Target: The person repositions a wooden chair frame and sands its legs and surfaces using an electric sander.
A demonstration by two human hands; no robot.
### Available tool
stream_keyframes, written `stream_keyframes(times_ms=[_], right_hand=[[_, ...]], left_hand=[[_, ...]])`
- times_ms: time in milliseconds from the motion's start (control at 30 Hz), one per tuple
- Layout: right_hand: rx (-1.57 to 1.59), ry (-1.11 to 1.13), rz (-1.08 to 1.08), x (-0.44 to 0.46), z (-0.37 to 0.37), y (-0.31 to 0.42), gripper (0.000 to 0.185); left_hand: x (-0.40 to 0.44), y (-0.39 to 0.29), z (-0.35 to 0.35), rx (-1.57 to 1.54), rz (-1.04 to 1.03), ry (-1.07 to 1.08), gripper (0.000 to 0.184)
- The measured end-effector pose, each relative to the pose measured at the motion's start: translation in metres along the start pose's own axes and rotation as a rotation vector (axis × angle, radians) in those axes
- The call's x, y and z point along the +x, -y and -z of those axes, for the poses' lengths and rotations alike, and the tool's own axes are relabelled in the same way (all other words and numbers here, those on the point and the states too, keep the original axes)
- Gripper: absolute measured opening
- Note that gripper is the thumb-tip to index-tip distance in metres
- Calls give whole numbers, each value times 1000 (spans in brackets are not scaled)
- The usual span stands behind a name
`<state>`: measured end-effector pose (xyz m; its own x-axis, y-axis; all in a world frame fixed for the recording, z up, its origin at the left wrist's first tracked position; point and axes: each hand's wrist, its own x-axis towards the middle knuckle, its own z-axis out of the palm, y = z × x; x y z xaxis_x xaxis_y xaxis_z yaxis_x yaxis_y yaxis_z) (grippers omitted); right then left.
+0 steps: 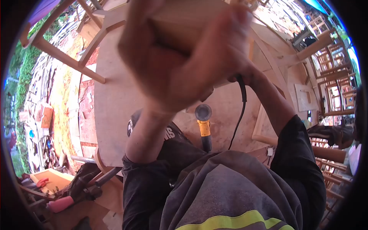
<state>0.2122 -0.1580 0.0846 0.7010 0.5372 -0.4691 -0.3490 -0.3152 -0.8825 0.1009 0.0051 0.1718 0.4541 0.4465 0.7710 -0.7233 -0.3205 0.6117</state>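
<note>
My left hand (180, 73) looms large and blurred close to the camera. Its fingers and thumb are wrapped around a pale wooden piece (184, 19), whose far end runs out of view at the top. Partly hidden behind it, my right hand (247, 74) is closed at the spot where a black power cord (244, 94) comes out. Whatever the cord belongs to is covered by my left hand. Below the hands, a yellow and black power tool (204, 128) with a round dark head lies on the plywood tabletop (111, 111).
Wooden chair frames (61, 55) stand at the upper left. More chair frames (337, 71) are stacked along the right. Curved wooden parts (264, 57) lie on the table's right side. At the lower left are a pink object (61, 204) and an orange-yellow board (51, 180).
</note>
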Motion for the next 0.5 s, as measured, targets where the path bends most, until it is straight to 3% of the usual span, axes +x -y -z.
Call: stream_keyframes(times_ms=[100, 300, 333, 400, 433, 500], right_hand=[[-98, 56, -69, 20, -3, 15, 40], [189, 291, -192, 26, -6, 14, 49], [246, 305, -211, 27, -5, 13, 51], [363, 326, -235, 33, -4, 14, 55], [423, 334, -252, 37, -4, 14, 58], [272, 354, -170, 63, 6, 13, 64]], left_hand=[[-6, 6, -3, 34, -217, -72, 32], [-19, 21, -15, 164, -533, -259, 34], [-21, 22, -24, 163, -511, -288, 34], [-27, 17, -39, 232, -446, -565, 35], [-37, 18, -29, 198, -423, -290, 43], [-50, 21, -18, 330, -495, -218, 56]])
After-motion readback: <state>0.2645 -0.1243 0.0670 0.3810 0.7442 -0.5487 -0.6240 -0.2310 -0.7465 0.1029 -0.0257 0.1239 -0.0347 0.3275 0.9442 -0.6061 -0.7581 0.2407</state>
